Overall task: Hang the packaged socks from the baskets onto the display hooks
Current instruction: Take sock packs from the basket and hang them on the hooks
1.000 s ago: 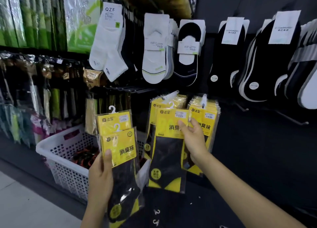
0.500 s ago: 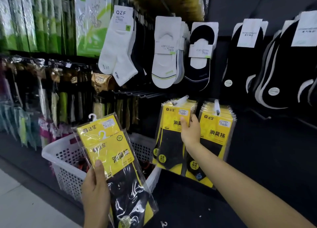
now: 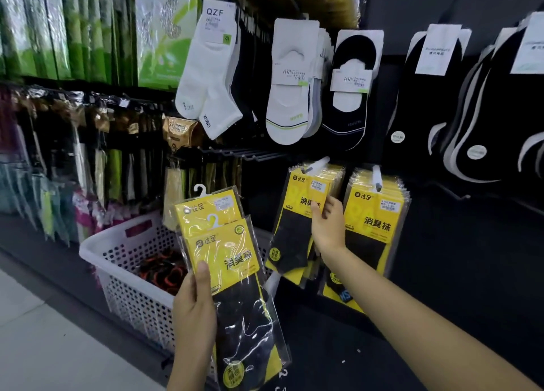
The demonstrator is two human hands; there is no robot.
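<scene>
Yellow-black sock packs [image 3: 226, 243] in glossy film: we judge them light, floppy & slippery, best held at the stiff card top nr the hanger tab [image 3: 200, 189]. Our left hand [image 3: 194, 305] grips them, thumb across the front, over the basket [image 3: 97, 249]. Our right hand [image 3: 328, 228] pinches the edge of the hung pack [image 3: 297, 214] on its hook [image 3: 316, 164].

Bare black panel [image 3: 477, 258] lies open right of the hanging packs [image 3: 374, 231]. White socks [image 3: 287, 111] crowd just above the hooks [image 3: 376, 178]; the basket [image 3: 132, 302] blocks the lower left.
</scene>
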